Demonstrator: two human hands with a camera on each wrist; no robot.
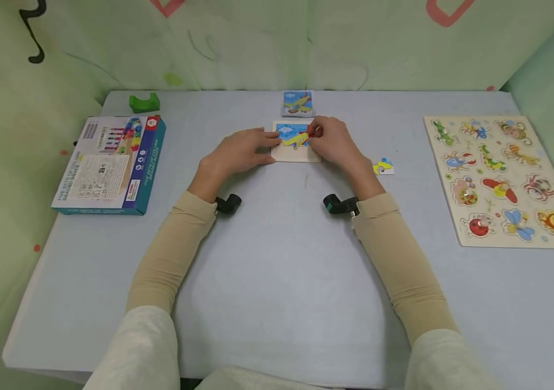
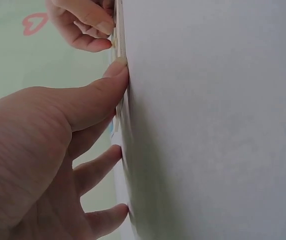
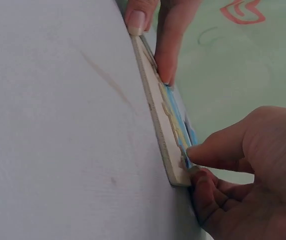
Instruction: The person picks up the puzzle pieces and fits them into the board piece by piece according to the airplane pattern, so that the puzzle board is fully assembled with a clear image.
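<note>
A small wooden jigsaw board (image 1: 301, 156) lies flat, its picture of a yellow airplane on blue sky partly filled with puzzle pieces (image 1: 292, 132). My left hand (image 1: 242, 150) rests at the board's left side with fingers extended. Its thumb (image 2: 115, 70) presses the near corner, while the index finger (image 3: 168, 65) touches the surface. At the right end, my right hand (image 1: 336, 142) pinches a puzzle piece (image 3: 185, 161) between thumb and index finger, mostly hidden by the fingers. Beside the right wrist lies a loose yellow-and-blue puzzle piece (image 1: 385, 166).
Behind the board sits a card with an airplane picture (image 1: 298, 103). To the left are a boxed game (image 1: 111, 168) and a green curved block (image 1: 144, 103). A wooden insect puzzle (image 1: 506, 181) lies at the right. Curtains (image 1: 257, 49) stand along the table's back edge.
</note>
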